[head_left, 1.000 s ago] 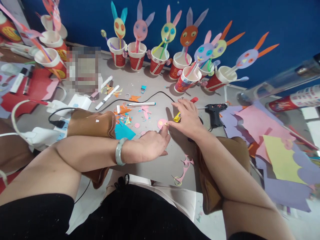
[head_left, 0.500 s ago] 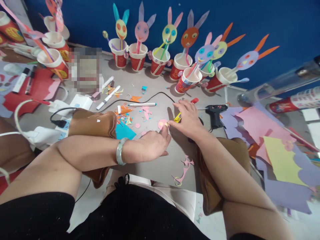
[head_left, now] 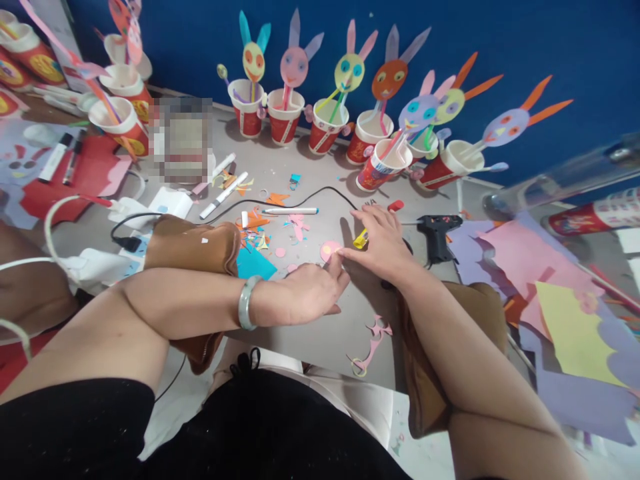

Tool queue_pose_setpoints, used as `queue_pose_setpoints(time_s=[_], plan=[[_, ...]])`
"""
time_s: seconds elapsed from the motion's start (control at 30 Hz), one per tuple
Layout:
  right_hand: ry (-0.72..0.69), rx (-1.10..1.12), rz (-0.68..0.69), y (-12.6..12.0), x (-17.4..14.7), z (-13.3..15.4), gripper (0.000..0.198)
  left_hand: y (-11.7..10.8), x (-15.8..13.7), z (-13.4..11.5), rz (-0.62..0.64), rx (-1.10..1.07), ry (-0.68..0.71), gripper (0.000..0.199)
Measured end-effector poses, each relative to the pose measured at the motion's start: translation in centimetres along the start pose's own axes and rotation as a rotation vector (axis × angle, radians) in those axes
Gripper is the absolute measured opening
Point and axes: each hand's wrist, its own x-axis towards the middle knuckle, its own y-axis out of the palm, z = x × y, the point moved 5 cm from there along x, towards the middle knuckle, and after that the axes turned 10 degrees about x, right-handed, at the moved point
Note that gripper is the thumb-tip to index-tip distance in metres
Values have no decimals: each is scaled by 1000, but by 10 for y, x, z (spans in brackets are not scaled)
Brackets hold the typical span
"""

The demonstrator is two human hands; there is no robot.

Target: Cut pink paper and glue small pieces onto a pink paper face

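Note:
My left hand (head_left: 314, 292), with a pale bangle at the wrist, has its fingers closed at the edge of a pink paper disc (head_left: 329, 249). A yellow spot shows on the disc; the fingertips hide part of it. Opposite, my right hand (head_left: 383, 243) spreads its fingers over the table, the thumb tip reaching the disc's right edge. A yellow object (head_left: 361, 239) lies partly hidden beneath that hand, its kind unclear. Beyond the fingertips is a small red piece (head_left: 395, 205). To the right rests a black glue gun (head_left: 438, 235).
Red paper cups (head_left: 327, 133) with paper rabbit heads line the blue wall. Markers (head_left: 293, 211) and paper scraps (head_left: 257, 230) lie left of centre. Brown cushions (head_left: 193, 247) sit by both arms. Coloured sheets (head_left: 575, 333) cover the right side; a power strip (head_left: 133, 247) stands left.
The whole view has shifted slightly, so things sit a little further right. My left fingertips have moved slightly over the disc, and its yellow spot looks different; my right hand stays spread beside it.

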Motion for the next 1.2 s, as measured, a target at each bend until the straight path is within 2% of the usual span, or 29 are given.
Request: queue_pose_setpoints(time_s=[0.4, 0.57, 0.9, 1.07, 1.2], plan=[[15, -51, -17, 0, 0, -2, 79, -2, -3, 0, -15, 52, 13, 66], [62, -53, 3, 0, 1, 2, 81, -3, -2, 2, -22, 49, 15, 63], [19, 31, -24, -1, 0, 1, 75, 3, 4, 6, -121, 4, 36, 54], [17, 32, -33, 0, 0, 2, 68, 2, 4, 6, -59, -26, 22, 49], [23, 40, -17, 0, 1, 5, 67, 1, 6, 6, -37, -30, 1, 54]])
